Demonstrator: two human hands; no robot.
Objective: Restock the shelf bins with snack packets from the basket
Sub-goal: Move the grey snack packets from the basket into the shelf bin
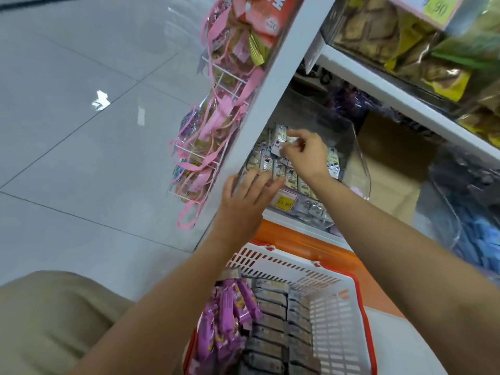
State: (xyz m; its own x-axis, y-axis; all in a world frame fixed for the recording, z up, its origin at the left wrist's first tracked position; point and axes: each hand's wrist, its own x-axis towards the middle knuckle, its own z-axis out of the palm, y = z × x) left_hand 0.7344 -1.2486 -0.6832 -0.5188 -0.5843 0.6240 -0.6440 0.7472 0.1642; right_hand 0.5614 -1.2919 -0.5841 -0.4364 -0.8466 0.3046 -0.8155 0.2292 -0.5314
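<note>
- Right hand (305,155) is inside the clear bin (357,158), at 12 o'clock from the basket (284,262). Thumb and forefinger pinch one small packet (280,148); the other fingers are loosely curled.
- Left hand (243,196) is at 7 o'clock of the right one, fingers straight and spread. Tips touch the bin's front lip beside the white shelf upright (270,90); it holds nothing.
- Step in hand, by my read: laying the pinched packet among the cream packets (270,165) already in the bin.
- To do it well: line it up with its neighbours and drop it into a gap, not on top of the heap. Release only once it rests flat. Left hand should steady the bin so it doesn't slide back on the shelf.
- Watch the right wrist: packets under it could get dragged over the front lip, toward the yellow price tag (284,203) at 6 o'clock of the bin.
- Packet look: small, flat, pale shiny wrapper with dark print, too blurred to read. Probably light and slippery, so a fingertip pinch at one edge should be enough.
- Basket is at 6 o'clock of the view, with white lattice walls and an orange rim. Purple packets (224,320) are piled at its 9 o'clock side, grey packets (270,320) in neat rows mid-basket. Plenty is left, so the task looks far from done.
- Pink-ribboned bags (216,131) hang at 11 o'clock of the left hand; not part of this.
</note>
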